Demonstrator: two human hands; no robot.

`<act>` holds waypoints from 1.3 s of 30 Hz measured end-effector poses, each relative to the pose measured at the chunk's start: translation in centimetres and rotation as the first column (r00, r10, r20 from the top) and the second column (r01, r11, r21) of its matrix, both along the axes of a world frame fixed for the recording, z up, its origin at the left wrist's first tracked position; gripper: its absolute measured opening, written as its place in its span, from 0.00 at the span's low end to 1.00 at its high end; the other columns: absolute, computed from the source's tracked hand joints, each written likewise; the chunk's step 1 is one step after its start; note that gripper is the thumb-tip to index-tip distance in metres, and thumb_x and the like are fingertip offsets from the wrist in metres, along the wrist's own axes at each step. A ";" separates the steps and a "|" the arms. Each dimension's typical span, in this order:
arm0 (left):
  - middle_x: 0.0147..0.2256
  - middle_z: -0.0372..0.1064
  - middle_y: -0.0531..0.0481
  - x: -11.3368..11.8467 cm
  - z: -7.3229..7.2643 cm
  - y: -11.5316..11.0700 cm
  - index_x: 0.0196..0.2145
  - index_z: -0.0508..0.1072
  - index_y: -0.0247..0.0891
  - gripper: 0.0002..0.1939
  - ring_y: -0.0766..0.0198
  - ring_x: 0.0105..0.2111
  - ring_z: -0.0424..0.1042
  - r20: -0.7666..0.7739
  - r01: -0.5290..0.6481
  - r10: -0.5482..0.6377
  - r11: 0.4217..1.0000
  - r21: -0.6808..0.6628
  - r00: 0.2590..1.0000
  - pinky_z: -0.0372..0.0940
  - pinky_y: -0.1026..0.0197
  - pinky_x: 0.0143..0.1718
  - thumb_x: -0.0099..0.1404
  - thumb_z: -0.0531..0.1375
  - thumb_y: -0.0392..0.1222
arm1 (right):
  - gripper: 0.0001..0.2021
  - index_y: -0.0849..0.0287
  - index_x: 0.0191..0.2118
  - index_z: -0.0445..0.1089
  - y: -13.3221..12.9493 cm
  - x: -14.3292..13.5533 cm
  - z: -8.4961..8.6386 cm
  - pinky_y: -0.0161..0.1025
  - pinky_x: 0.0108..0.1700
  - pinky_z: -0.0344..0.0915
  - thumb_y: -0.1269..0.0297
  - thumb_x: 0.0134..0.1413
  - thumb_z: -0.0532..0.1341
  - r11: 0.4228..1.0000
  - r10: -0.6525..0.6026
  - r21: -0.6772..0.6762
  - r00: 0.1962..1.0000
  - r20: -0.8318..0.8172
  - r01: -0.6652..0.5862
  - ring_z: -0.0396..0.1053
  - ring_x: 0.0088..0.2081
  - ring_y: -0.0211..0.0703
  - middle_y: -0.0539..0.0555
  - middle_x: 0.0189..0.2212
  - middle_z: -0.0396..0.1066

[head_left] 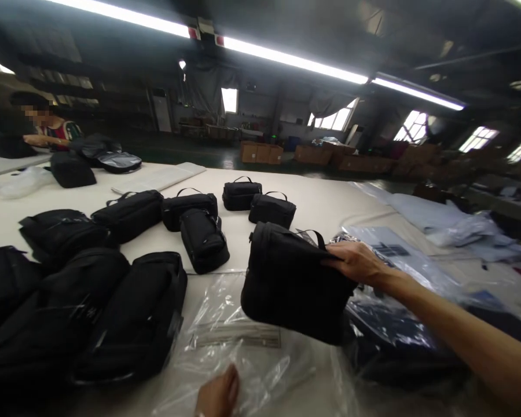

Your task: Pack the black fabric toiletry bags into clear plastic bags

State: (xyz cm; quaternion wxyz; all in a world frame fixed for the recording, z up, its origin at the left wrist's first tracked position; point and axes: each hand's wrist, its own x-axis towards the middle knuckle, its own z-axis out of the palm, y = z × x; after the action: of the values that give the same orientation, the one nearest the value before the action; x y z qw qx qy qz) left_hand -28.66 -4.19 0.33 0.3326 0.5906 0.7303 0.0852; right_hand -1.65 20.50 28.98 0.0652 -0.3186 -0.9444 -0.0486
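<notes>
My right hand (356, 260) grips a black zippered bag (295, 284) by its upper right edge, near the carry loop. Tilted, the bag hangs over the table. Below and to its left, a clear plastic bag (226, 307) lies flat on the pale tabletop. Low in the view, my left hand (219, 394) is over the near part of this plastic, its fingers pressed together. Blur and the hand itself hide whether plastic is pinched in it. Dark goods wrapped in clear plastic (386, 324) lie under my right forearm.
Several small black bags (204, 237) stand on the table (321, 197) ahead. Larger black bags (134, 313) crowd the left. Plastic packaging (434, 214) lies at right. A person (52, 127) works at the far left. Cardboard boxes (260, 153) stand beyond the table.
</notes>
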 end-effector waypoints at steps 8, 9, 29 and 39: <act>0.46 0.72 0.41 -6.1 2.4 3.5 0.47 0.68 0.35 0.20 0.54 0.45 0.72 0.163 -0.050 0.033 0.994 0.100 0.986 0.64 0.52 0.50 0.54 0.57 0.35 | 0.13 0.53 0.50 0.73 -14.2 5.7 -1.4 0.44 0.50 0.70 0.63 0.63 0.57 0.985 0.155 0.107 0.968 -0.196 -0.136 0.75 0.46 0.48 0.56 0.44 0.77; 0.50 0.70 0.39 -6.1 3.0 3.6 0.50 0.66 0.33 0.22 0.54 0.48 0.70 0.208 -0.060 0.032 0.989 0.134 0.978 0.63 0.51 0.52 0.56 0.56 0.36 | 0.14 0.53 0.52 0.72 -16.1 6.0 -2.2 0.45 0.51 0.70 0.66 0.63 0.57 0.981 0.163 0.144 0.962 -0.220 -0.133 0.74 0.47 0.48 0.56 0.45 0.77; 0.41 0.72 0.54 6.0 12.4 -6.7 0.60 0.61 0.46 0.34 0.60 0.41 0.69 0.678 0.463 -0.408 0.879 0.112 0.612 0.64 0.59 0.44 0.57 0.63 0.41 | 0.42 0.58 0.65 0.56 -20.8 11.5 -13.8 0.53 0.64 0.55 0.40 0.50 0.62 0.547 -0.454 -0.834 0.861 -0.229 0.067 0.56 0.63 0.57 0.63 0.63 0.59; 0.34 0.72 0.54 6.1 17.6 -9.4 0.43 0.71 0.46 0.11 0.63 0.38 0.68 0.154 0.681 -0.801 0.578 0.449 0.578 0.56 0.55 0.55 0.71 0.51 0.46 | 0.17 0.60 0.44 0.75 -20.6 8.5 -10.1 0.36 0.44 0.68 0.59 0.48 0.66 0.205 -0.220 -0.977 0.969 -0.110 -0.064 0.72 0.41 0.46 0.50 0.39 0.76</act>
State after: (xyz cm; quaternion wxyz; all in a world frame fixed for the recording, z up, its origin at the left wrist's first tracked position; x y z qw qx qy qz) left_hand -22.55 -13.62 17.91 0.3503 0.8681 0.3125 0.1615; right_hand 6.88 -0.09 18.89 -0.0458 -0.3392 -0.7320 0.5891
